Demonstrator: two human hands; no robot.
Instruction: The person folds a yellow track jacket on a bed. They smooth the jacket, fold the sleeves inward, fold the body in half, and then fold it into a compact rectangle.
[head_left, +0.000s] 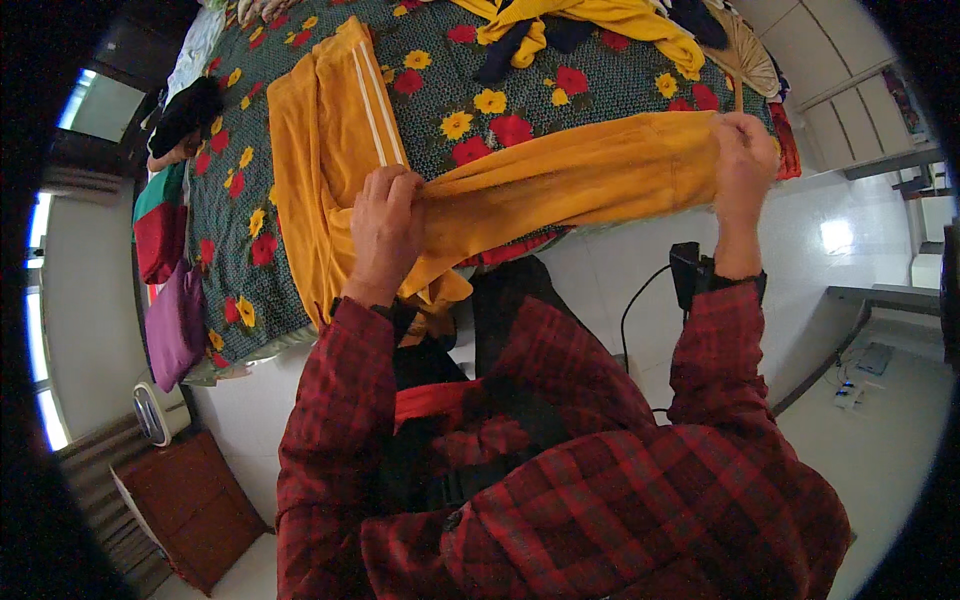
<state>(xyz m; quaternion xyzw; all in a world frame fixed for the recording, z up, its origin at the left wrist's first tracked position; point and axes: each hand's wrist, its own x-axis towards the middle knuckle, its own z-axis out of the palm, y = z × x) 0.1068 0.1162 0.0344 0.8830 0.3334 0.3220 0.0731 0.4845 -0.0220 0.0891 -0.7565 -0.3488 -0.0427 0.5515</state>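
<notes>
A mustard-yellow garment (577, 176) with two white stripes on one part lies across the near side of a bed with a floral bedspread (442, 90). One long narrow part, a sleeve or a leg, stretches between my hands. My left hand (388, 225) grips the cloth where this part meets the rest of the garment. At the far end of the stretched part, my right hand (744, 154) is closed on its edge. The striped part spreads on the bedspread beyond my left hand, and some bunched cloth hangs over the bed's edge below it.
Yellow and dark clothes (600, 19) lie at the bed's far side, near a pleated hand fan (742, 56). Along the left edge are a black item (187, 116), a green and red cloth (161, 232) and a purple cloth (176, 322). A brown cabinet (199, 510) stands lower left.
</notes>
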